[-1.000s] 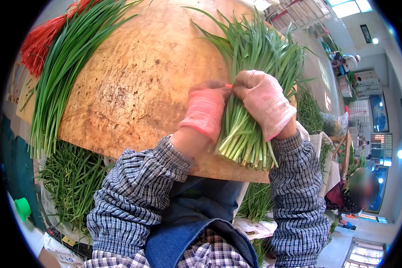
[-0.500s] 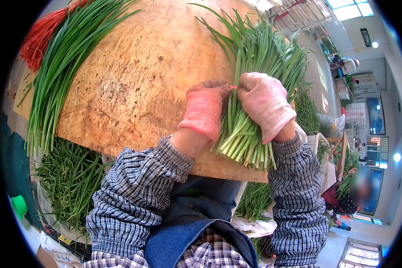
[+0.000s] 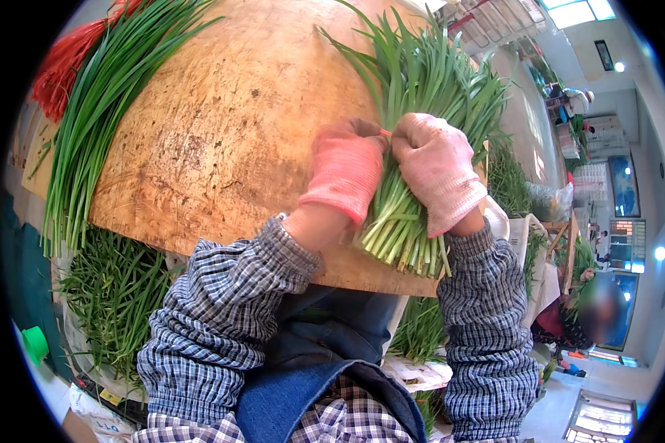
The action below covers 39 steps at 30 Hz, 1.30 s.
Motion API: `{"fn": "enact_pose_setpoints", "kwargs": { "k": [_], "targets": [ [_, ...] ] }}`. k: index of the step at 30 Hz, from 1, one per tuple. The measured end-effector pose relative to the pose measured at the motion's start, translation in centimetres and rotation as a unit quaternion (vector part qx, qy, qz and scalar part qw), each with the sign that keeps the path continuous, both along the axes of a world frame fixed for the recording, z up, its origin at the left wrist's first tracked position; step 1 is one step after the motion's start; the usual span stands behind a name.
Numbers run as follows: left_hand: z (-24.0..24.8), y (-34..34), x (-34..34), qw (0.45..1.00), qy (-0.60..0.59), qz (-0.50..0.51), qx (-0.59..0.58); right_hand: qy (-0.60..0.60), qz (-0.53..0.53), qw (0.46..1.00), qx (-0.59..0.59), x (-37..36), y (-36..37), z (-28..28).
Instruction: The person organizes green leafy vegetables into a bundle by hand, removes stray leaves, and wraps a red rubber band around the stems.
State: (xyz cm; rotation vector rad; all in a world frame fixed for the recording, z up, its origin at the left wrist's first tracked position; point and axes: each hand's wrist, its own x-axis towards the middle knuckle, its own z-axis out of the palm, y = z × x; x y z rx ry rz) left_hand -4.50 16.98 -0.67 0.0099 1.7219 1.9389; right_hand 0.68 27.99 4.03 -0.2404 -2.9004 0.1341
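Observation:
A thick bundle of Chinese chives (image 3: pixel 403 235) lies on the wooden board, pale cut stems toward me and green leaves pointing away. My left hand (image 3: pixel 345 168), in a pink knit glove, is closed at the bundle's left side. On top of the stems my right hand (image 3: pixel 437 168), gloved in paler pink, is closed too. Between the fingertips of both hands shows a short piece of red tie (image 3: pixel 386 133); the rest of it is hidden by hands and stems. Both hands pinch this tie, close together.
Loose chives (image 3: pixel 89 140) lie along the left side of the round wooden board (image 3: pixel 222 140), beside a heap of red ties (image 3: pixel 55 81). Below the board's edge are more greens (image 3: pixel 114 295). A green cup (image 3: pixel 34 345) stands at far left. Another person (image 3: pixel 569 321) is at the right.
My hands have drawn slightly closer together, so less of the red tie shows between them. The left hand has shifted a little to the right.

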Motion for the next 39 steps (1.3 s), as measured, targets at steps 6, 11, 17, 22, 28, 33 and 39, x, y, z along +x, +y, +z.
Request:
{"fn": "enact_pose_setpoints", "kwargs": {
  "k": [6, 11, 17, 22, 28, 33, 39],
  "targets": [
    [0.6, -0.9, -1.0, 0.974, -0.172, -0.04, 0.14, -0.011, -0.019, 1.0, -0.007, 0.1, -0.4, 0.3],
    [0.8, -0.9, -0.4, 0.967, -0.187, -0.027, 0.169, 0.027, -0.008, 0.998, -0.053, 0.6, -0.2, 0.2],
    [0.3, -1.0, -0.2, 0.96, -0.212, -0.027, 0.182, 0.015, 0.046, 0.998, -0.046, 0.8, 0.2, 0.6],
    [-0.1, -1.1, -0.1, 0.948, -0.241, 0.005, 0.205, -0.068, 0.038, 0.997, 0.027, 0.1, 0.0, 1.0],
    [-0.4, -1.5, -0.2, 0.937, -0.26, 0.016, 0.231, -0.129, 0.034, 0.987, 0.09, -0.6, -0.9, 1.3],
    [-0.7, -1.3, -0.1, 0.936, -0.262, 0.013, 0.233, -0.111, 0.055, 0.988, 0.096, -0.5, -0.6, 1.0],
    [-0.4, -1.2, 0.0, 0.936, -0.268, 0.016, 0.227, -0.098, 0.049, 0.99, 0.092, -0.5, -0.8, 1.0]
  ]
}}
